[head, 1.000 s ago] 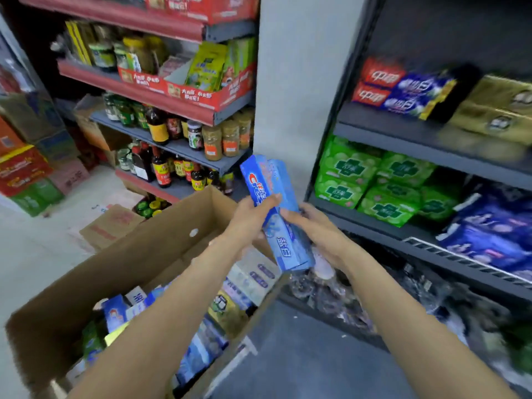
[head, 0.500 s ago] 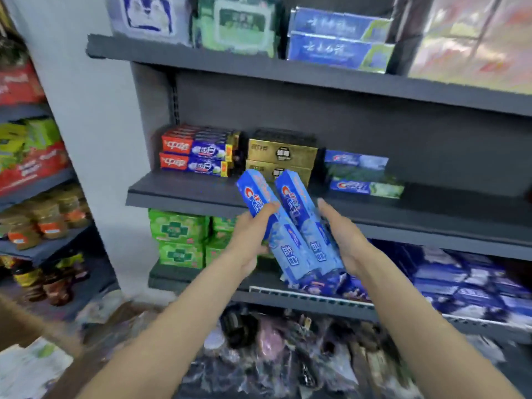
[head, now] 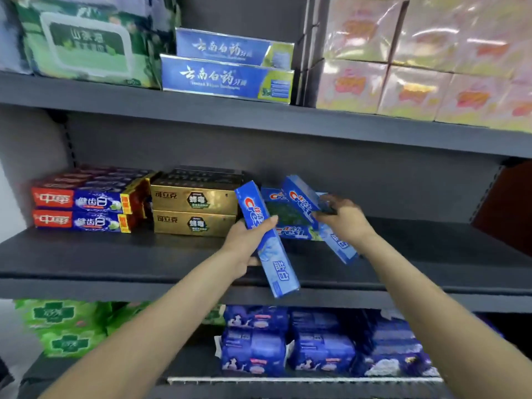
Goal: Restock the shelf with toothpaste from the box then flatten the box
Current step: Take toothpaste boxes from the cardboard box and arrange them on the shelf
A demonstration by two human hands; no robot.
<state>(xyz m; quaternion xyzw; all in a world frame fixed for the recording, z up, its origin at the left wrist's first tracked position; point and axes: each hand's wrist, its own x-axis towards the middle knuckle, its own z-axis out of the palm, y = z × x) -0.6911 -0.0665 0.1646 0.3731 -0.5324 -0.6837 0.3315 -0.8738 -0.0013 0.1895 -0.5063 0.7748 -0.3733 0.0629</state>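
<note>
Left hand point(head: 244, 240): forearm reaching up from the lower left, fingers and thumb curled round a blue toothpaste box point(head: 266, 240); this left box is tilted, top end leaning left and far, lower end hanging past the near edge of the middle shelf point(head: 115, 260); thumb lies across the box face.

Right hand point(head: 342, 220): forearm reaching up from the lower right, back of the hand upward, fingers curled over a second blue toothpaste box point(head: 305, 205); this right box is also tilted, top end up and left, lower end showing below the wrist, above the shelf board.

Both boxes sit apart, one per hand, over the middle shelf, right of centre.

Shelved blue-green boxes point(head: 293, 230): lying flat on the middle shelf, just behind and between the two held boxes; partly hidden.

Gold boxes point(head: 194, 211): stacked two high, left of the left hand, on the same shelf.

Red-and-blue boxes point(head: 83, 210): stacked two high, far left on the shelf.

Upper shelf: two blue boxes point(head: 227, 79) stacked, green wipes pack point(head: 86, 41) at left, pink packs point(head: 417, 67) at right.

Lower shelf: green packs point(head: 60, 326) left, dark blue packs point(head: 288, 341) right.
</note>
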